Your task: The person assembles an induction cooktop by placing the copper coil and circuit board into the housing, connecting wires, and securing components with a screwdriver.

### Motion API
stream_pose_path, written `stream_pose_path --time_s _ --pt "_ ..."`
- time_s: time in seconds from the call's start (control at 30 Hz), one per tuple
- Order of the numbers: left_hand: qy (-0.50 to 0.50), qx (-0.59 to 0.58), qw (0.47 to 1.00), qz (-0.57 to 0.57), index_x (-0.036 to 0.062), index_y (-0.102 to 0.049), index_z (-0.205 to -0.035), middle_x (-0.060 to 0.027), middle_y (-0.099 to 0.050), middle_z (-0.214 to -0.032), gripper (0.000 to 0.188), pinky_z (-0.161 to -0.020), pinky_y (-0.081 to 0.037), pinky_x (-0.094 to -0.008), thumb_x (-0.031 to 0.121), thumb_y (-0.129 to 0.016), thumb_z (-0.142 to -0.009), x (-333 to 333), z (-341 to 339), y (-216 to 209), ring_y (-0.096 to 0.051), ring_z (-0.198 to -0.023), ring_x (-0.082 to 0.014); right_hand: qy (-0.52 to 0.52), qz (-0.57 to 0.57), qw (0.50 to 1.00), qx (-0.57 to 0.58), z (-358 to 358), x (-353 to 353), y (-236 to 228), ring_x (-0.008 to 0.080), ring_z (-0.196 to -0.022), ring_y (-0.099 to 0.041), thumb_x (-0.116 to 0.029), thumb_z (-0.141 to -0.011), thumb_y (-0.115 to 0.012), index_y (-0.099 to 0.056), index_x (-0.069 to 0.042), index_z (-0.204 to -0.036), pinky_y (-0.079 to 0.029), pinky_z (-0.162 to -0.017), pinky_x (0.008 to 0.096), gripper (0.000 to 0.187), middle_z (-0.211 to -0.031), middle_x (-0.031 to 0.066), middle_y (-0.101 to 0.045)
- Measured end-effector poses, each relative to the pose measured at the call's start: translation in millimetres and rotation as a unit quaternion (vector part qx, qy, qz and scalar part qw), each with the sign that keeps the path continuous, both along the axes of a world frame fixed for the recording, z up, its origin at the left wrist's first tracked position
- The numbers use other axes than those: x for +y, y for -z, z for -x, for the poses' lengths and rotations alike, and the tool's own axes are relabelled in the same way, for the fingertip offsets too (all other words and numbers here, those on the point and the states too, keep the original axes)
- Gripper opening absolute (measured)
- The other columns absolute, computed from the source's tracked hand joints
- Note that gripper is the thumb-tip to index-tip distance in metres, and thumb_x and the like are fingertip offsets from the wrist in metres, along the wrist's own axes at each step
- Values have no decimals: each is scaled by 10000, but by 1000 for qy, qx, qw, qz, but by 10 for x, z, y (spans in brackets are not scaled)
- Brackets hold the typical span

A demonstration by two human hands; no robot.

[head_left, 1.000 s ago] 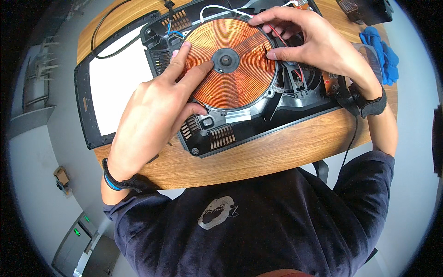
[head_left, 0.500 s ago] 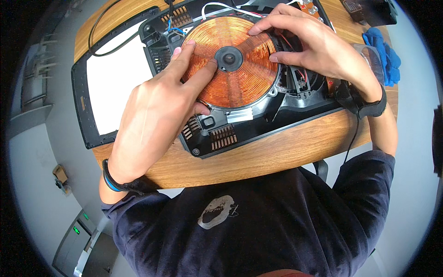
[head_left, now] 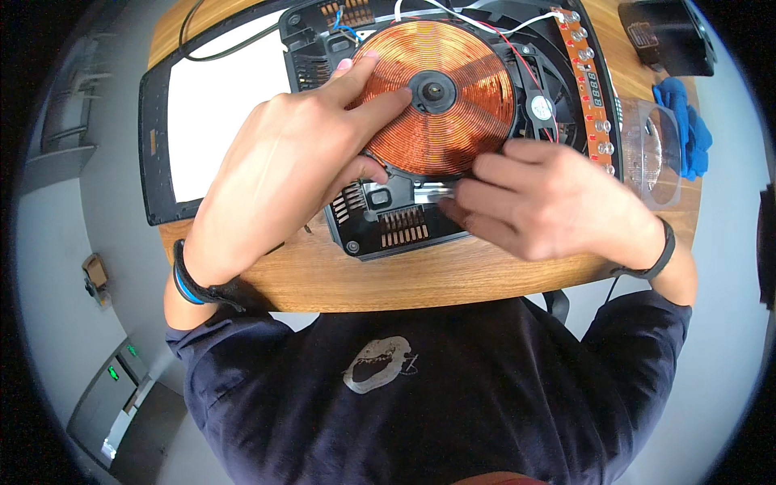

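A flat round copper induction coil (head_left: pixel 396 133) with a black hub sits in the open black housing of an induction cooker (head_left: pixel 453 230). My left hand (head_left: pixel 295 153) lies over the coil's left side. Its fingers are spread, with one fingertip beside the hub and the thumb near the lower left rim. At the lower right rim is my right hand (head_left: pixel 537 198), slightly blurred, its fingers bent and apart. Those fingertips are close to the rim and to a silvery strip (head_left: pixel 430 193); whether they touch is unclear. Blue wires (head_left: pixel 345 29) run at the upper left of the coil.
An orange circuit board (head_left: pixel 588 85) lies along the housing's right side, near a fan hub (head_left: pixel 541 107). Left of it is a black-framed panel (head_left: pixel 153 145). A clear plastic tray (head_left: pixel 651 153), blue cloth (head_left: pixel 685 133) and black box (head_left: pixel 675 36) stand right on the wooden table (head_left: pixel 364 287).
My right hand has left the coil's upper right and come down to its lower right rim, uncovering the circuit board and fan. My left hand stays on the coil. The view has shifted slightly.
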State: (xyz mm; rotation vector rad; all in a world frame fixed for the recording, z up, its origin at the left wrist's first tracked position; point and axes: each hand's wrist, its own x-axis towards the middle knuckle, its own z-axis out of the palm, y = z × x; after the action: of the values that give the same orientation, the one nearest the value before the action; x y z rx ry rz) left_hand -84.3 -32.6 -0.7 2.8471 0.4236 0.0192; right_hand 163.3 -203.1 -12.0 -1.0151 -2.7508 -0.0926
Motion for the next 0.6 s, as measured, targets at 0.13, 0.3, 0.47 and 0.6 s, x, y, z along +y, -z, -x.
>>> stream_pose_path --time_s 0.13,0.3,0.47,0.6 --pt "-14 24 1000 9 173 -679 -1555 -197 -572 -1694 746 -972 -656 -492 258 -904 -849 -52 -17 -78 -731 -1271 -441 22 17 998 -63 148 -9 -22 149 -914 -646 -147 -876 -771 -817 -51 -1118 -554 -716 286 264 -1062 -12 -677" --pt "27 -3 995 -95 83 -579 -1644 -261 -501 -1735 755 -1071 -634 -468 206 -829 -942 -201 85 80 -601 -1513 -433 12 20 987 -156 305 -88 -117 187 -858 -644 -182 -890 -710 -792 -17 -957 -533 -694 301 196 -948 32 -610" --pt "36 11 992 -122 6 -551 -1646 -271 -523 -1707 777 -1108 -629 -444 251 -818 -959 -357 119 97 -583 -1547 -421 64 12 993 -100 387 -123 -77 180 -869 -659 -195 -924 -725 -810 -21 -1067 -525 -694 293 241 -937 19 -625" --pt "28 38 988 -150 -7 -552 -1640 -272 -513 -1716 763 -992 -689 -404 294 -801 -984 -454 121 127 -584 -1548 -424 72 -4 991 -117 393 -145 -12 173 -851 -650 -187 -922 -720 -794 -43 -1012 -492 -660 297 185 -911 16 -614"
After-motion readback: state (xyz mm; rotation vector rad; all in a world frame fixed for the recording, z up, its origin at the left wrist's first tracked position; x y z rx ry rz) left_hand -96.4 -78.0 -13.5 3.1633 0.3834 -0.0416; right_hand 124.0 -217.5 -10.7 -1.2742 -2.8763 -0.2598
